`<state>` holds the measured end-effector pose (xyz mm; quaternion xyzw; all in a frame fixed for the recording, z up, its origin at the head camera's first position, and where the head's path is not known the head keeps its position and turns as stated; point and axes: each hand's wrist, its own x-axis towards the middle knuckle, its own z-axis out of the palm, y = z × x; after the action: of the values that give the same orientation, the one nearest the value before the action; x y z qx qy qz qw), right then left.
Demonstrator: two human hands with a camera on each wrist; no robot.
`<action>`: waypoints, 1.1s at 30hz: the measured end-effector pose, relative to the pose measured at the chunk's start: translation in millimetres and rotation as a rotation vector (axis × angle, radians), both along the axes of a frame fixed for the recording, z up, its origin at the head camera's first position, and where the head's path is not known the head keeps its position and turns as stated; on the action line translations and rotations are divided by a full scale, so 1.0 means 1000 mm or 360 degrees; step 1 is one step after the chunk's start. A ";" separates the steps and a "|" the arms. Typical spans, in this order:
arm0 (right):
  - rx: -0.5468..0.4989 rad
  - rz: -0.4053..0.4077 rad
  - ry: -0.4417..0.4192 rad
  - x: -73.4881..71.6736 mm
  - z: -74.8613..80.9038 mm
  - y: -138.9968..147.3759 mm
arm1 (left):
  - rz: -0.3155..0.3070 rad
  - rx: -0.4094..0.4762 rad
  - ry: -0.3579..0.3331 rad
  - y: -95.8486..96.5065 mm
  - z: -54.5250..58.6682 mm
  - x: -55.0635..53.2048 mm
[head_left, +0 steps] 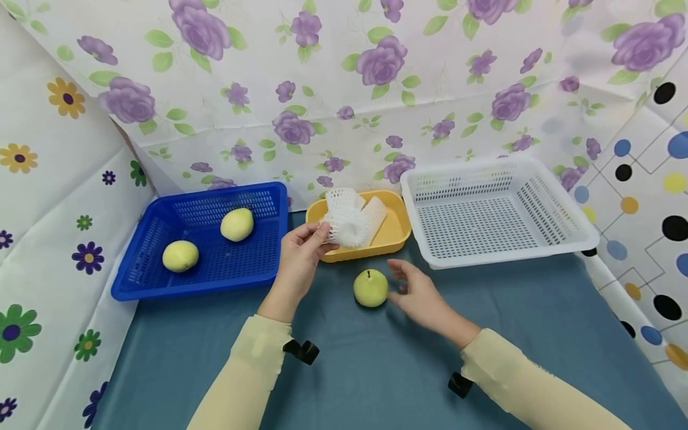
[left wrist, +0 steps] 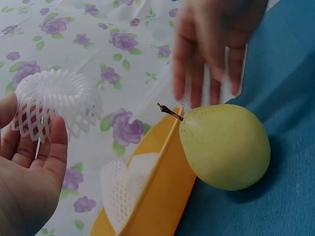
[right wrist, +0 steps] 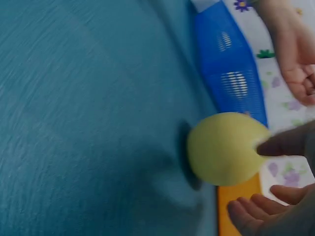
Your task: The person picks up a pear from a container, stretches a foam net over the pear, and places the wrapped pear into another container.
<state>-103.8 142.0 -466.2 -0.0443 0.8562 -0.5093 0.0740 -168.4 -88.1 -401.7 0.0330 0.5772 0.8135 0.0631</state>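
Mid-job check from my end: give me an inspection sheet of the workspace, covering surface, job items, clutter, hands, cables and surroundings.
Surface: blue-green cloth.
Job items: single pear on the cloth, stem up; two more pears in the blue basket, left; white basket, right; yellow tray between the baskets.
Clutter: loose white foam netting in the tray.
Left hand: pinches a white foam net.
Right hand: beside the single pear, fingers relaxed; contact unclear.
Cables: nothing seen.
Surroundings: purple-flowered sheet behind, dotted sheet at right.
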 end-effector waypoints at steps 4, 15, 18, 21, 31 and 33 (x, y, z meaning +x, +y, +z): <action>0.0126 0.0109 -0.0125 -0.006 -0.011 -0.007 | 0.0016 0.0001 -0.0009 -0.002 0.000 0.000; 0.0123 0.0155 -0.0088 -0.016 -0.021 -0.018 | 0.0036 0.0023 0.0026 -0.004 -0.003 0.000; 0.0136 0.0150 -0.0094 -0.018 -0.023 -0.018 | 0.0042 0.0021 0.0038 -0.005 -0.003 -0.001; 0.0133 0.0150 -0.0100 -0.018 -0.025 -0.017 | 0.0043 0.0015 0.0043 -0.005 -0.003 0.000; 0.0097 0.0083 -0.0104 -0.016 -0.029 -0.009 | 0.0044 0.0025 0.0020 -0.004 -0.002 0.000; 0.0092 0.0070 -0.0107 -0.014 -0.028 -0.007 | 0.0044 0.0023 0.0012 -0.004 -0.002 0.000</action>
<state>-117.5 135.0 -494.2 -0.0437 0.8664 -0.4839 0.1151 -168.0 -91.6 -403.7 0.0287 0.5719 0.8183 0.0495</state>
